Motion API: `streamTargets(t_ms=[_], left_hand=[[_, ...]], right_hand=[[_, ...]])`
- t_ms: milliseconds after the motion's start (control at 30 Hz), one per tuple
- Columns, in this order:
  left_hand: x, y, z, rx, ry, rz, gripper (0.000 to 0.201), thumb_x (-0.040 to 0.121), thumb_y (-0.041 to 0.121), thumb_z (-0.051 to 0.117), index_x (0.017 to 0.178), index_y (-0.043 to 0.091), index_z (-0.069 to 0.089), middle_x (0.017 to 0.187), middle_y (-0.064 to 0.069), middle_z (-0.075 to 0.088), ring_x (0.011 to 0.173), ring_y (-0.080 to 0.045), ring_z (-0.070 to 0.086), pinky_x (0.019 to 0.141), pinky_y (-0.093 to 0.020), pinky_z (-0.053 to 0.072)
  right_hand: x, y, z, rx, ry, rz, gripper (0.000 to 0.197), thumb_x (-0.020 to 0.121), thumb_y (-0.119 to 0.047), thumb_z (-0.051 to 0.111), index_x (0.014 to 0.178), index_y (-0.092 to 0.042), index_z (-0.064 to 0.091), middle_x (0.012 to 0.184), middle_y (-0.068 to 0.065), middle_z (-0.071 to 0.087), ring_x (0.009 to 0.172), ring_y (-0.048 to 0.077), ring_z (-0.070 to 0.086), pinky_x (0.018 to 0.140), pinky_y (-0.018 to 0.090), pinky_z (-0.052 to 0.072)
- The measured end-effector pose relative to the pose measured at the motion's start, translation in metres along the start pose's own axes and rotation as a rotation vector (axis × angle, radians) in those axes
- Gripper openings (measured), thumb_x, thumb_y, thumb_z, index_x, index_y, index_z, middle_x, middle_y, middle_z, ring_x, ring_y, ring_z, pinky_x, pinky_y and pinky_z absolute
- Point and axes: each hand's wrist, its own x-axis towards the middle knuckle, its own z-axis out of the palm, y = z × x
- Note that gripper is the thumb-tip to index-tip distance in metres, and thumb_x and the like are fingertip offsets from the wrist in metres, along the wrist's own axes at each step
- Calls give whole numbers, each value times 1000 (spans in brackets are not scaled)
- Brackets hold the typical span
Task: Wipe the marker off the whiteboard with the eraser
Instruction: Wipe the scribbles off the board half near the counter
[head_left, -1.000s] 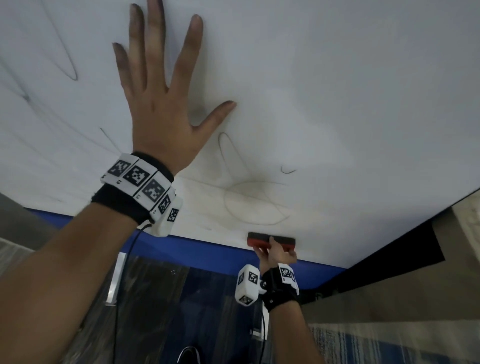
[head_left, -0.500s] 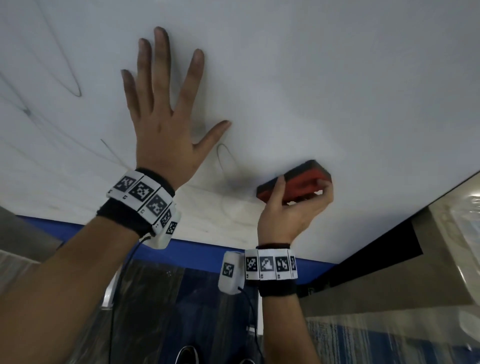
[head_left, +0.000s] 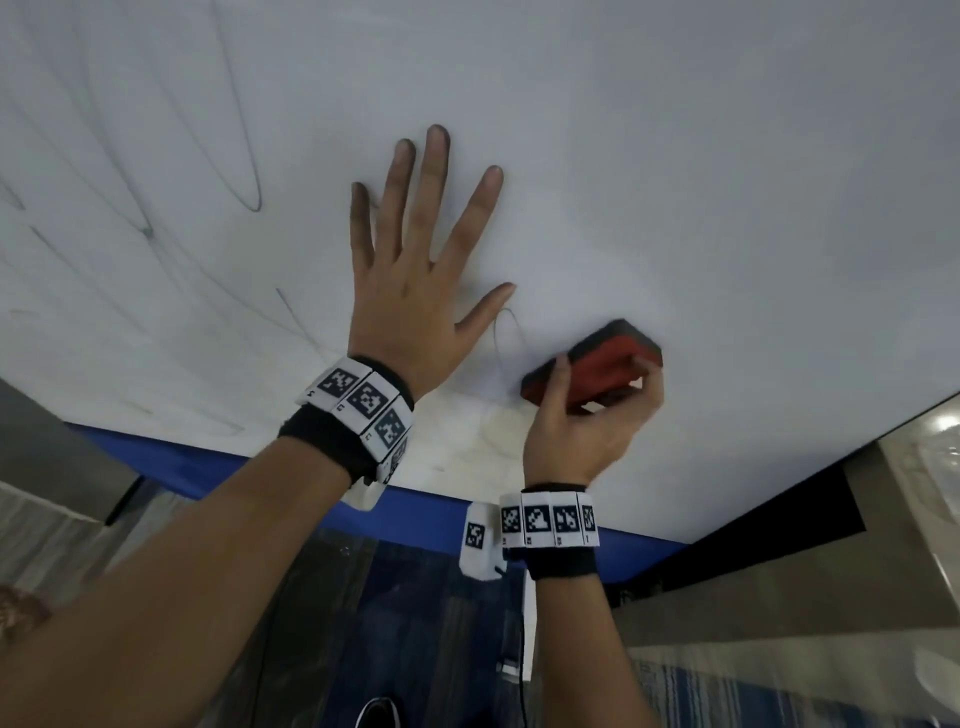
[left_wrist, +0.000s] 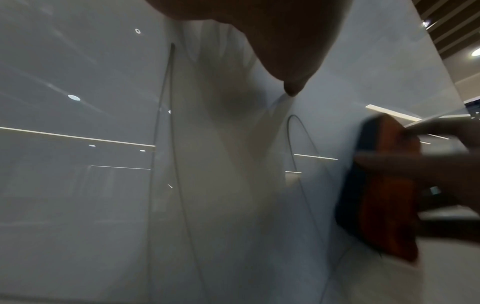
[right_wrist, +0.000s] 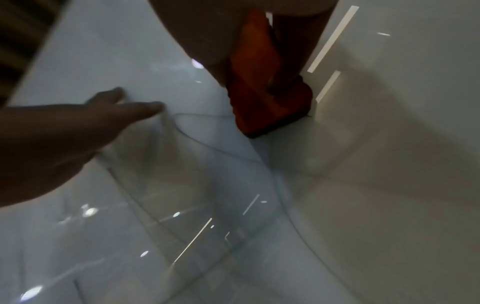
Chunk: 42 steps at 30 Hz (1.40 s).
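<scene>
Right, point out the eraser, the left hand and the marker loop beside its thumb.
eraser (head_left: 597, 366): head view, red back.
left hand (head_left: 400, 312): head view, back of hand.
marker loop (head_left: 506, 312): head view, top of curve.

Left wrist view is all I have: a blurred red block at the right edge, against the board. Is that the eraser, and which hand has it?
Observer: Yes, it is the eraser. In the head view the right hand grips it against the whiteboard.
Operator: I see only a thumb tip of the left hand. What is it doing?
Observer: The left hand lies flat on the board, its fingers spread, holding nothing.
Operator: Is there marker outside my frame?
Observer: Yes. The head view shows a tall marker loop up and left of the left hand, with more strokes beyond it.
</scene>
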Motion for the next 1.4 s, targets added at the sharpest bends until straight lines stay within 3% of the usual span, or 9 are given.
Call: streamTargets(t_ms=[100,233,400,467,700,833,1000,1167,1400], left_hand=[[-3,-5,-2,-2,-24,29,76,98,61,51,160,23,25,166,-21,17,155,-39,14,122,-63,16],[-6,-18,-11,52,-64,115,76,98,53,57,161,25,24,167,-17,16,155,-36,15,122,-61,20],[0,-40,-37,-19,-60,217,68,97,42,61,157,25,35,166,-14,22,153,-32,24,120,-51,28],[5,-50,-46,-36,-4,188,66,96,44,61,155,24,39,164,-15,27,151,-33,28,120,-48,29],[25,-83,-55,-31,122,-16,71,96,58,57,155,22,40,162,-23,26,152,-41,24,119,-58,25],[25,-88,-49,-4,113,-8,71,97,61,54,156,24,38,163,-23,24,153,-40,22,120,-57,25],[24,-96,-44,24,111,24,71,98,62,52,157,26,36,163,-21,25,153,-39,24,120,-57,25],[24,-95,-42,4,104,24,71,98,62,52,156,24,37,163,-22,26,152,-41,23,121,-59,23],[24,-94,-36,-18,124,6,72,97,63,53,154,21,41,160,-26,29,150,-45,26,121,-61,23]], right_hand=[[7,0,1,-58,-62,-64,64,83,-33,82,133,-25,44,121,1,54,100,26,62,74,36,58],[-17,48,-16,-25,-51,308,70,89,-24,77,144,-26,33,129,8,58,106,25,65,79,21,59],[-51,112,-16,25,-9,749,75,93,-8,71,147,-17,19,130,14,45,106,33,59,90,68,53],[-52,112,-9,69,39,799,71,94,-7,69,144,-16,20,131,14,43,109,36,58,88,72,52],[-27,-52,39,103,-71,126,72,81,-26,84,131,-46,37,119,-5,59,99,23,67,78,36,61],[-15,-96,61,-22,-132,-179,73,81,-33,82,141,-24,42,118,-31,39,104,26,60,78,32,52],[-45,-6,33,-42,-171,126,74,85,-25,81,139,-41,33,131,-5,49,113,26,62,91,47,58],[-76,40,14,-27,-125,434,75,88,-1,74,145,-12,26,129,12,51,108,33,62,95,57,55],[-67,28,47,202,-128,391,74,88,-4,75,140,-17,24,116,-2,52,94,1,61,76,16,56]])
